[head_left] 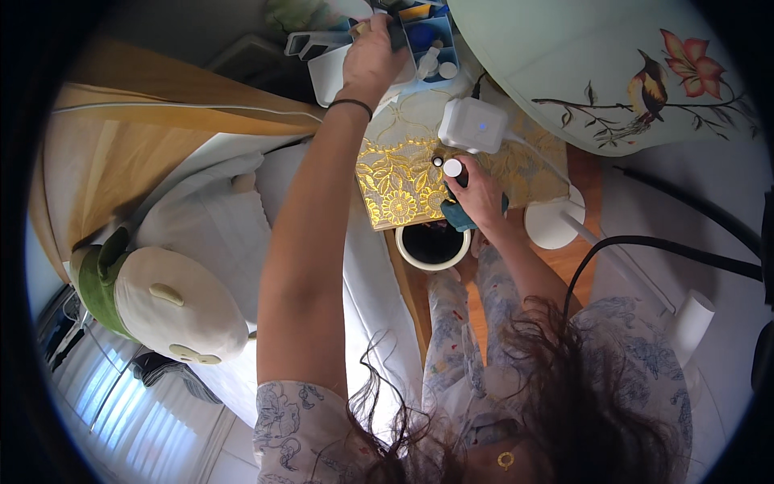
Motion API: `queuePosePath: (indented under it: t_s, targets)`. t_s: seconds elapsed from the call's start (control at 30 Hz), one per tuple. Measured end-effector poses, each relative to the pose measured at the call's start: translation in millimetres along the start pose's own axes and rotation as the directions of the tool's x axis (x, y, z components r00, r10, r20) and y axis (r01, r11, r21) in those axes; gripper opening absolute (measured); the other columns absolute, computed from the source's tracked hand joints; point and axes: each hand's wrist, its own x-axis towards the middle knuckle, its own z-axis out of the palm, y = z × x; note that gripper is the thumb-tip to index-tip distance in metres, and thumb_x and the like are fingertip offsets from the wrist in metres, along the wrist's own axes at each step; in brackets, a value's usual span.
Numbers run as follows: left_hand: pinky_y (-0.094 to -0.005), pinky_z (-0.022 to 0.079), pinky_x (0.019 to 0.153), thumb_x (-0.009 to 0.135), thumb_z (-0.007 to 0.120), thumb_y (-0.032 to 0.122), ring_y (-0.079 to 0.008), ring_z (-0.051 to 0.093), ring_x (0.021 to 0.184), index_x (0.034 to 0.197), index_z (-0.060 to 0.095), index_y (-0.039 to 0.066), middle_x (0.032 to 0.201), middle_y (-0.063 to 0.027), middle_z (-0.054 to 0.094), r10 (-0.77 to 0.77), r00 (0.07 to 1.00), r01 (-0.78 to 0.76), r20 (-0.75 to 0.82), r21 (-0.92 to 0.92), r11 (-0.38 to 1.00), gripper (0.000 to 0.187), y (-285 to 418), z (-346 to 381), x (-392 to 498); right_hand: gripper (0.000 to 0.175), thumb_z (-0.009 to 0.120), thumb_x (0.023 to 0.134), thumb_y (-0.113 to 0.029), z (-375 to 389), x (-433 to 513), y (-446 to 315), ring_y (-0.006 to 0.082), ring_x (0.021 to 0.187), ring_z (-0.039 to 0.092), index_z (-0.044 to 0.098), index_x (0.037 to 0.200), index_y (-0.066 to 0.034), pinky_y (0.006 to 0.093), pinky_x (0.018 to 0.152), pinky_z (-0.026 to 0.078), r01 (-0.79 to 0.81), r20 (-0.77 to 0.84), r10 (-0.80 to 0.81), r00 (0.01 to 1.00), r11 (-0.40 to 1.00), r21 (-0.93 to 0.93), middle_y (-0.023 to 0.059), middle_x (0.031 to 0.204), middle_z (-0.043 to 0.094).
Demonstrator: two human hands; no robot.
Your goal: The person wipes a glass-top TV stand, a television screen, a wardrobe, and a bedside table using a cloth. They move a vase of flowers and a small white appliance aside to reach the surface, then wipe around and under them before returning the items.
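Observation:
My left hand [372, 57] reaches over a white tray [326, 75], beside a light blue divided organizer [455, 60] holding small bottles. Near its fingers are a yellowish thing and a dark thing; its grip is unclear. On the gold-patterned tablecloth [396, 181], my right hand [478, 190] has its fingers around a small dark bottle with a white cap [452, 167]. A smaller round-topped container [438, 161] stands just left of it. Teal cloth [459, 215] lies beneath the right hand, at the table's front edge. Behind that hand sits a white box with a blue light [474, 125].
A cream-rimmed bin with a dark inside [399, 242] stands below the table's front edge. A floral lampshade [592, 72] overhangs the right side. A white lamp-like stand [553, 227] and black cables [665, 242] are at right. A plush toy [181, 302] lies on the bed at left.

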Motion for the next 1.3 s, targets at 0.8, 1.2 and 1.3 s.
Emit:
queuePosePath:
  t_s: [0.8,1.2,1.3]
  targets:
    - [-0.0297,0.052,0.062,0.078,0.080,0.017,-0.0154,0.064,0.066,0.114,0.062,-0.001,0.076,-0.0106,0.068,-0.301,0.953,0.266,0.016,-0.516,0.814,0.045,31.0,-17.9,-135.6,0.034,0.061,0.091,-0.021,-44.1,-5.0,-3.8,0.0229,0.068,0.066,0.058,0.123,-0.0102,0.0358,0.065,0.051,-0.096,0.303,0.062,0.951,0.991,0.096,0.0074,0.081,0.068]
    - [-0.0375,0.054,0.075,0.071,0.078,0.011,-0.0262,0.068,0.079,0.105,0.063,-0.002,0.098,-0.0164,0.066,-0.456,0.889,0.389,-0.034,-0.468,0.794,0.039,20.2,18.3,-54.2,0.052,0.064,0.087,-0.024,9.4,18.5,2.1,0.0324,0.073,0.068,0.046,0.135,-0.0146,0.0439,0.067,0.054,0.022,0.225,0.007,0.974,0.992,-0.127,0.0088,0.083,0.070]
    - [-0.0357,0.054,0.073,0.075,0.074,0.007,-0.0240,0.068,0.077,0.106,0.063,-0.002,0.100,-0.0156,0.067,-0.437,0.899,0.350,-0.023,-0.564,0.748,0.034,17.2,18.7,-60.6,0.052,0.065,0.087,-0.024,10.8,21.8,-4.4,0.0328,0.075,0.068,0.047,0.135,-0.0162,0.0438,0.067,0.054,0.072,0.197,-0.049,0.979,0.991,-0.115,0.0096,0.083,0.070]
